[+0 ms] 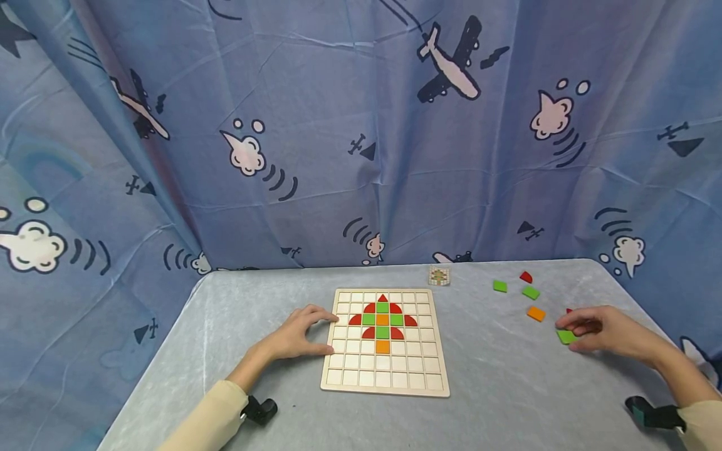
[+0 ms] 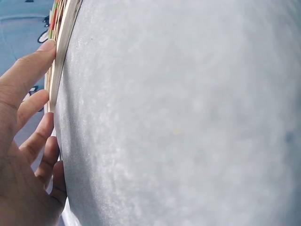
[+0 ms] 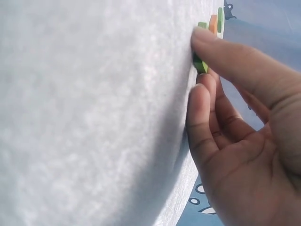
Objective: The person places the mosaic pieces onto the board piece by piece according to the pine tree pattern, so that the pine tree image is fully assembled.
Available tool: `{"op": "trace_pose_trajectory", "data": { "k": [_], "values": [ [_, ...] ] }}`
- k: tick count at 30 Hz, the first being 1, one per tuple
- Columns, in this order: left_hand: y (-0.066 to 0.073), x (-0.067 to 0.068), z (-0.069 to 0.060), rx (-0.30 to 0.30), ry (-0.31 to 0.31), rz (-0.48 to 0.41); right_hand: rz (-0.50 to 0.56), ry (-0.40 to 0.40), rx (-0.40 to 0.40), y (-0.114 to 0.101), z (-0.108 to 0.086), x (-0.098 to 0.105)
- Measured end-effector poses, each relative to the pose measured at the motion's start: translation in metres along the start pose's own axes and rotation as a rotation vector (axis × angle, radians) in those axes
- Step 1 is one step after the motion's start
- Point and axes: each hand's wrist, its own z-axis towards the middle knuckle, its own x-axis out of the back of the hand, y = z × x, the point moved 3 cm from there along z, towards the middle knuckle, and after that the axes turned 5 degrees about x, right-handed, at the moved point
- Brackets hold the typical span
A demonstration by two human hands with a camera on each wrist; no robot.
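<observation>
My left hand (image 1: 294, 334) rests at the left edge of a square wooden grid board (image 1: 414, 362), thumb and fingers spread and touching the rim. Red, green and orange tiles sit in the board's cells, with a red triangle (image 1: 383, 299) at the top and an orange square (image 1: 383, 346) at the bottom. Off to the right, my right hand (image 1: 612, 332) pinches a green square tile (image 1: 566, 337) between thumb and fingers, at the tabletop. In the right wrist view the thumb partly covers that green tile (image 3: 201, 64). A red piece (image 1: 569, 311) peeks out behind the fingers, mostly hidden.
Beyond the right hand lie an orange tile (image 1: 536, 314), two green tiles, one nearer (image 1: 531, 292) and one farther left (image 1: 500, 286), and a red quarter-round tile (image 1: 526, 277). A small pattern card (image 1: 439, 276) is near the table's back edge, before a blue curtain (image 1: 316, 156).
</observation>
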Motion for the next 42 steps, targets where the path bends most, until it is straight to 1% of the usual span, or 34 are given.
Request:
{"op": "trace_pose_trajectory", "data": {
  "k": [3, 8, 12, 20, 24, 30, 33, 35, 39, 42],
  "values": [
    [0.000, 0.000, 0.000, -0.001, 0.001, 0.001, -0.015, 0.007, -0.006, 0.001, 0.000, -0.001],
    [0.000, 0.000, 0.000, -0.001, 0.003, 0.000, -0.029, 0.003, 0.008, 0.000, 0.001, -0.002],
    [0.001, 0.000, 0.000, -0.001, 0.003, -0.002, -0.042, -0.002, 0.022, -0.003, 0.002, -0.003],
    [0.001, 0.000, 0.000, -0.001, 0.001, -0.004, -0.070, 0.017, 0.009, -0.013, 0.006, -0.007],
    [0.000, 0.000, 0.000, 0.004, 0.001, -0.001, -0.085, 0.036, 0.039, -0.022, 0.009, -0.008],
    [-0.001, 0.000, 0.000, 0.005, -0.001, -0.001, -0.036, 0.051, 0.106, -0.035, 0.013, -0.010],
    [0.000, 0.000, 0.000, 0.004, -0.003, -0.003, 0.004, 0.084, 0.126, -0.042, 0.016, -0.013],
    [0.000, 0.000, 0.000, 0.004, -0.003, -0.004, 0.024, 0.114, 0.154, -0.048, 0.017, -0.016],
    [0.000, 0.000, 0.000, 0.004, -0.001, -0.002, 0.030, 0.194, 0.192, -0.056, 0.019, -0.021],
    [0.001, 0.000, 0.000, 0.003, 0.000, -0.001, 0.034, 0.242, 0.191, -0.060, 0.022, -0.025]
  ]
}}
